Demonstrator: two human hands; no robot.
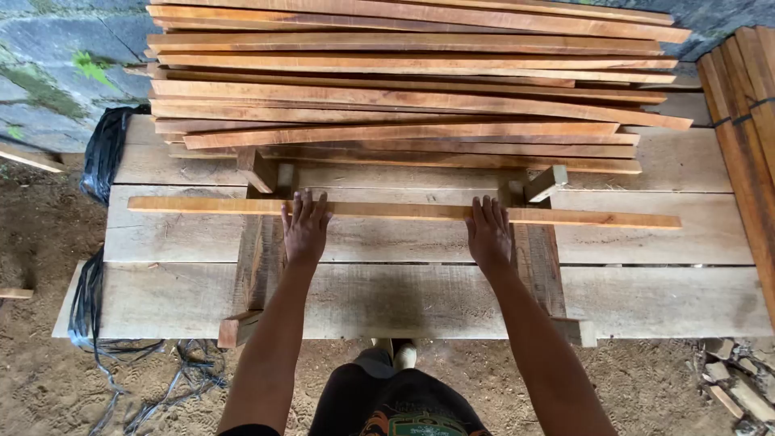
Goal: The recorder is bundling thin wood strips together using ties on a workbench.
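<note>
**One slat on the jig, the pile waiting**

Both my hands lie flat on a single slat (404,211) that runs crosswise over the bench (646,303), about midway between its near and far edges. My left hand (304,228) presses down toward the slat's left part, my right hand (488,234) toward the middle-right. On both, the fingers are stretched out and a little spread, palms down, not wrapped around anything; the fingertips reach just over the slat's far edge.

The slat crosses two rails (257,258) that run from the near edge of the bench toward the far one, and it sits just this side of two small blocks (546,182) fixed near the rails' far ends. Whether it touches those blocks I cannot tell.

As I judge it, the work has barely begun: only this one slat is laid across the rails, and nothing visibly fastens it. The big pile (412,81) of slats covers the far edge of the bench, untouched by my hands. More boards (747,129) lean at the far right corner, and black strapping (103,153) hangs off the left edge.
</note>
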